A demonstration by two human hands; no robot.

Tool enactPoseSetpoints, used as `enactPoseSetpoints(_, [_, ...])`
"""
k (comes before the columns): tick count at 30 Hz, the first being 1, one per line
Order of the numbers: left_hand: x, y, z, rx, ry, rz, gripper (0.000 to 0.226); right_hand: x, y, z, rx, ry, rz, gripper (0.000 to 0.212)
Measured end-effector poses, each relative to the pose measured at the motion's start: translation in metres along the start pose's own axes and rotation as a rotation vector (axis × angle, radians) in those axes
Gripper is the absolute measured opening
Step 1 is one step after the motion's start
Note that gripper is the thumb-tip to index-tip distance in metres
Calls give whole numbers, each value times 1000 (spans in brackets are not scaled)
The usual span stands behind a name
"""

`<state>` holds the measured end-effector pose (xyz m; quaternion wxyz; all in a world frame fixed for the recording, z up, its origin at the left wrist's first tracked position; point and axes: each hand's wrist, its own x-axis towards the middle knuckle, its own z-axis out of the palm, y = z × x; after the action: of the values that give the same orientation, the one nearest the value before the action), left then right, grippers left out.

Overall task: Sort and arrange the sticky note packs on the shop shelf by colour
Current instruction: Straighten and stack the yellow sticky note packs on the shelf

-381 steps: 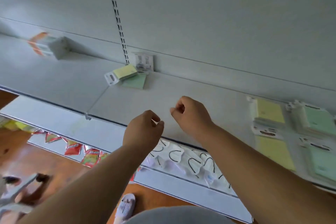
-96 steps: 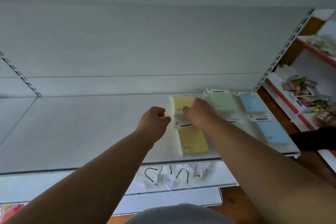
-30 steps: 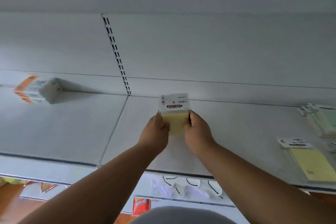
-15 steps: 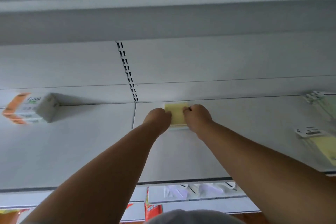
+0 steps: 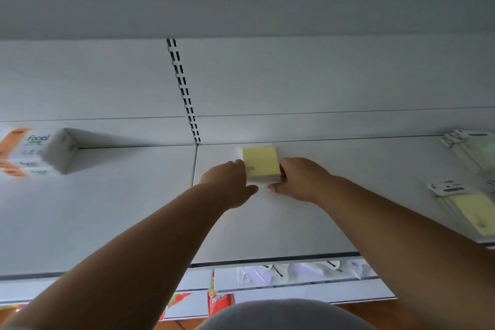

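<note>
A stack of yellow sticky note packs [image 5: 260, 162] lies flat on the white shelf [image 5: 334, 211], close to the back panel just right of the slotted upright. My left hand [image 5: 229, 179] holds its left edge and my right hand [image 5: 300, 178] holds its right edge, fingers curled against the sides. At the far right of the shelf lie another yellow pack [image 5: 475, 213] with a white header card and pale green packs [image 5: 479, 149] behind it.
A facial tissue box [image 5: 37, 151] with orange trim sits at the left on the neighbouring shelf section. The slotted upright [image 5: 184, 94] divides the back panel. Lower shelves hold white packets [image 5: 300, 270] and red sachets [image 5: 219, 303].
The yellow stack has gone from held upright in front of me to lying flat at the back of the shelf. Both hands have stayed on its sides.
</note>
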<state>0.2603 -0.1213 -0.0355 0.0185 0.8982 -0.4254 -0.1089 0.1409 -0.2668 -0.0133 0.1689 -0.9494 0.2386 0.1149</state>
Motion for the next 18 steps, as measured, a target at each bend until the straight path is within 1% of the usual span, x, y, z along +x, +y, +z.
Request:
enactPoseSetpoints(2, [5,0,0,17,-4,-11,47,4,-2,-2,24,10,-45,28])
enactPoseSetpoints(3, [7,-1,1,12,-13,-9,44,6,-2,-2,28,16,-58,26])
enactPoseSetpoints(8, [14,-4,1,-9,-54,14,40,12,1,-3,15,-3,-62,30])
enactPoseSetpoints(12, [19,-3,1,-18,-43,28,38,15,4,-1,79,34,-66,23])
enactPoseSetpoints(18, [19,-3,3,-26,-42,31,36,18,6,5,95,63,-49,32])
